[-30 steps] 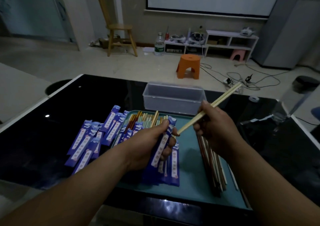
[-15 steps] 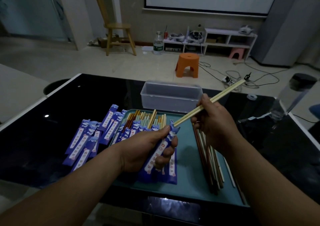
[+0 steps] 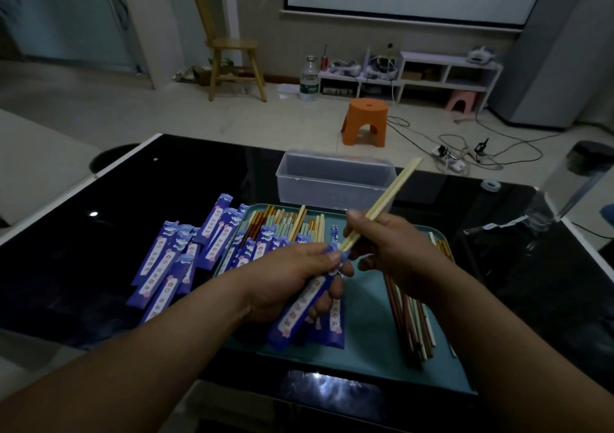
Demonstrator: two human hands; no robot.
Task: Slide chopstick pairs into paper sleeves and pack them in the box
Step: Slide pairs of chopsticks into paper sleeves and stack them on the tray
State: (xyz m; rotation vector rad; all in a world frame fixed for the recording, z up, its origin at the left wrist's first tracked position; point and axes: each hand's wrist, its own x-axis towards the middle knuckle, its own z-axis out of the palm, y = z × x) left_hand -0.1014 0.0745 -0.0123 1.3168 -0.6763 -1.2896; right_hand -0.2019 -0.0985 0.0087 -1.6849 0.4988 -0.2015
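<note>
Black glass table [image 3: 99, 250] underneath: left hand [image 3: 292, 280] grips a blue sleeve [image 3: 299, 309]; right hand [image 3: 392, 250] pinches pale chopsticks [image 3: 385, 200], tips at the sleeve's mouth.

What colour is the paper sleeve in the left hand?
Blue paper sleeve with a white centre strip; head view.

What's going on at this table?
A person is sleeving chopsticks. The left hand grips a blue printed paper sleeve; the right hand holds a pair of pale wooden chopsticks with the tips right at the sleeve's open end, barely inserted if at all. Loose chopsticks lie on the teal plastic tray, and spare blue sleeves lie on the black glass table. The clear plastic box behind the tray looks empty.
</note>
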